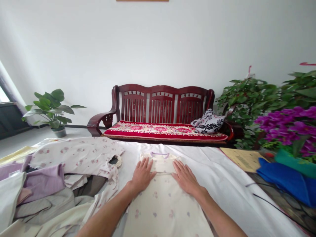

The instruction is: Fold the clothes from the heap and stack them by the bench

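Observation:
A cream shirt (160,200) with a small faint print and a lilac-edged neckline lies on a white cloth in front of me. Its upper part looks folded over, with a crease line running between my hands. My left hand (143,174) rests flat on the left side of this upper part, fingers stretched out. On the right side my right hand (185,176) lies flat too, its fingers pointing up toward the collar. Neither hand grips anything. The shirt's lower end runs out of view at the bottom.
To the left is a heap of clothes, including a white printed top (84,154) and a lilac garment (44,184). White cloth (222,184) covers the table. Blue fabric (286,181), a dark cord and purple flowers (288,126) are at right. A wooden sofa (160,102) stands behind.

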`<action>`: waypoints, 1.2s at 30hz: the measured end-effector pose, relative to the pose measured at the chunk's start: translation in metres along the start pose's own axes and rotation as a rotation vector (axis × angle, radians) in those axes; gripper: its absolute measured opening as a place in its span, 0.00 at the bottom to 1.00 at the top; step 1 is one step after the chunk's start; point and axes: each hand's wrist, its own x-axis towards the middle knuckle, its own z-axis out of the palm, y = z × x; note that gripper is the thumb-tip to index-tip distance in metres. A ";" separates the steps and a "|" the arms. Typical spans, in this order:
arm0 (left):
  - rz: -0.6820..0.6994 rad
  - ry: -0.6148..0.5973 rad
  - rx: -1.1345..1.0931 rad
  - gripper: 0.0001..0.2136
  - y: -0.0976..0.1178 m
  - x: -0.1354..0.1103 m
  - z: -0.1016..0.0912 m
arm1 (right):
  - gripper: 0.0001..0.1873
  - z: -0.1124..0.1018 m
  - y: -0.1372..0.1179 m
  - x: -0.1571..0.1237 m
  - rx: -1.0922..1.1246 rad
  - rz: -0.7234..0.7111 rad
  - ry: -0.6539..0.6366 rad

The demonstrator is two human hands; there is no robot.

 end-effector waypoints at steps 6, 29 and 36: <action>-0.036 -0.067 -0.018 0.31 -0.018 -0.011 -0.014 | 0.34 0.001 0.017 -0.010 0.071 0.048 -0.009; 0.135 -0.286 -0.451 0.24 -0.050 -0.117 -0.096 | 0.27 -0.029 0.054 -0.076 0.702 -0.015 -0.081; 0.154 -0.348 -0.484 0.23 -0.050 -0.118 -0.101 | 0.23 -0.031 0.053 -0.078 0.822 -0.035 -0.125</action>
